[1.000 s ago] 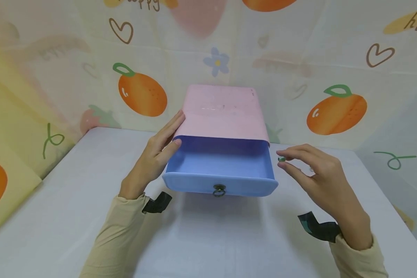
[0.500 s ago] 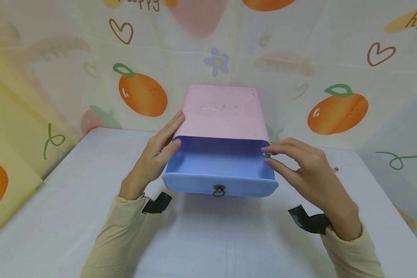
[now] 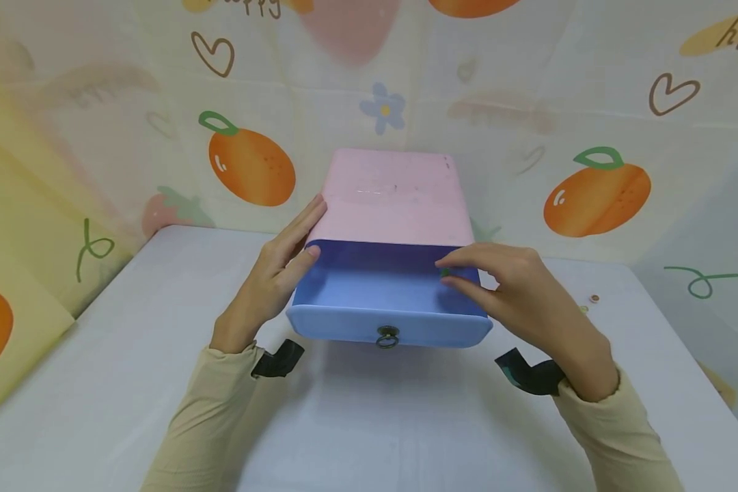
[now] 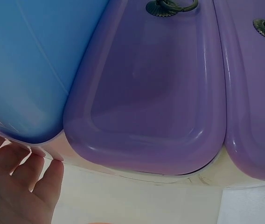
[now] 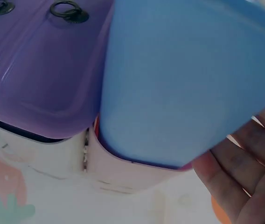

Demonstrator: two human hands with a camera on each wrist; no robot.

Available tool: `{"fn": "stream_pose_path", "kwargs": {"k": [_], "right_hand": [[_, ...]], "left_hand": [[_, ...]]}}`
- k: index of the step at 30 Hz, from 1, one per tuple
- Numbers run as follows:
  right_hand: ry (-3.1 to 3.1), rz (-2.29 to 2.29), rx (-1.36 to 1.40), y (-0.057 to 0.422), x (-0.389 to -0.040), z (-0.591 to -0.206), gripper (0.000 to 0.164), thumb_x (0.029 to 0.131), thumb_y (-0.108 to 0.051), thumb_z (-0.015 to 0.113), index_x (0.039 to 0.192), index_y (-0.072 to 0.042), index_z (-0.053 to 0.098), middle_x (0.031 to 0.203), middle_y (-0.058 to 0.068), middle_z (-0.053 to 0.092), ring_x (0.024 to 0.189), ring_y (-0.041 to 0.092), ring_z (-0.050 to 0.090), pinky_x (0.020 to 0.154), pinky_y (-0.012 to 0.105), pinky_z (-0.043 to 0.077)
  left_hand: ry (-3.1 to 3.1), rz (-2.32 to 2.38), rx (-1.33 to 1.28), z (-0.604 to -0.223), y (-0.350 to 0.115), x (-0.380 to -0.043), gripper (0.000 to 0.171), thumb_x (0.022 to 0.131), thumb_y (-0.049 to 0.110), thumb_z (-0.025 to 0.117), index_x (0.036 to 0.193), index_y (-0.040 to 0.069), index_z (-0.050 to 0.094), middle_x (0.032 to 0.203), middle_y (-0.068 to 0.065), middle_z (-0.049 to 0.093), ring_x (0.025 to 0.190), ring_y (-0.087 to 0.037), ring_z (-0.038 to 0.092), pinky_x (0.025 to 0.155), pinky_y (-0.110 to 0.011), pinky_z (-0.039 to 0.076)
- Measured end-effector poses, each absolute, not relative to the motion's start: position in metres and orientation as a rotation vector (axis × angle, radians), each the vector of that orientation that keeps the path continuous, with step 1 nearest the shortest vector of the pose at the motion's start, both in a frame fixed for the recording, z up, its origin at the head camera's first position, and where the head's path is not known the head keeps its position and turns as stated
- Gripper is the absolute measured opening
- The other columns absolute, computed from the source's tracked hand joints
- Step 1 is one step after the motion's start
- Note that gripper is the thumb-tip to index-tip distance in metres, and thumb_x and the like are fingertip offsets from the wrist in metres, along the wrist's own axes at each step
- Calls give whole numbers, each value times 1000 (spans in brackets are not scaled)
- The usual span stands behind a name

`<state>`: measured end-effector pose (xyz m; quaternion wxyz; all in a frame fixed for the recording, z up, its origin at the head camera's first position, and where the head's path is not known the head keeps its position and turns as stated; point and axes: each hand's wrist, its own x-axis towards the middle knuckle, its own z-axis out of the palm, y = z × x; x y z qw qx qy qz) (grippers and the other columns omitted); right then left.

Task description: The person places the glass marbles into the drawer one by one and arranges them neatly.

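A drawer cabinet with a pink top (image 3: 393, 198) has its blue top drawer (image 3: 369, 287) pulled out, showing a bare inside. My left hand (image 3: 270, 280) rests along the cabinet's left side, fingers fairly straight, thumb at the drawer's rear left edge. Between thumb and fingertips my right hand (image 3: 523, 294) pinches a small green piece (image 3: 445, 272), mostly hidden, over the right part of the open drawer. A ring pull (image 3: 388, 337) hangs on the drawer front. In the left wrist view the left fingers (image 4: 48, 182) touch the cabinet's side.
Two shut purple drawers, one a purple drawer (image 4: 146, 93) just under the blue one, show in the wrist views. A small brown ring-like piece (image 3: 594, 299) and a yellowish one (image 3: 584, 309) lie right on the white table (image 3: 369, 424). A printed cloth (image 3: 498, 82) hangs behind.
My right hand has moved left with the green piece, from beside the drawer to over its inside. The small pieces on the table came into view behind it. The left hand stays put.
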<state>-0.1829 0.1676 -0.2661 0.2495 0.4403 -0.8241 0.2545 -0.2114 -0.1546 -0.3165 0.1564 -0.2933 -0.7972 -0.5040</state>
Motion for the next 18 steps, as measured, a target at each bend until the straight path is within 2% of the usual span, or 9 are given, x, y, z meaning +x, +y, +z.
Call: {"fn": "stream_pose_path", "kwargs": {"k": [8, 18], "right_hand": [[-2315, 643, 1235, 159, -190, -263, 28, 76, 4, 80, 102, -7, 77, 97, 0, 77, 90, 16, 74, 78, 32, 60], [-2434, 611, 1246, 152, -194, -260, 22, 79, -1, 80, 99, -7, 78, 93, -1, 77, 85, 14, 74, 75, 33, 61]], "left_hand": [[-2267, -1465, -846, -316, -155, -210, 56, 100, 7, 45, 155, 12, 34, 165, 0, 26, 152, -10, 23, 121, -16, 23], [-2266, -1463, -855, -317, -156, -210, 56, 100, 7, 45, 155, 12, 34, 165, -1, 26, 152, -11, 23, 121, -17, 23]]}}
